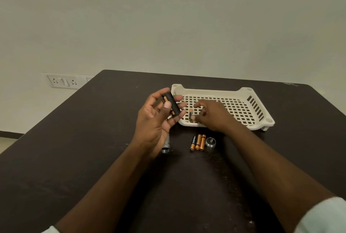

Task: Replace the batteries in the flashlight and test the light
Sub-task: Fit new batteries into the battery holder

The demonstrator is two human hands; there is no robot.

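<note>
My left hand [156,120] holds a black battery holder [172,104] above the table, with a copper-and-black battery showing in its slot. My right hand [211,115] pinches a single battery [190,113] upright between thumb and forefinger, just right of the holder, over the white basket's near-left corner. Three more copper-and-black batteries [198,142] lie side by side on the dark table [93,148]. The silver flashlight body [166,145] lies partly hidden under my left wrist. A silver end cap [210,142] stands right of the batteries.
A white perforated plastic basket [249,109] sits at the table's far middle, holding nothing I can see. A wall socket panel [62,81] is on the wall at the left, behind the table edge.
</note>
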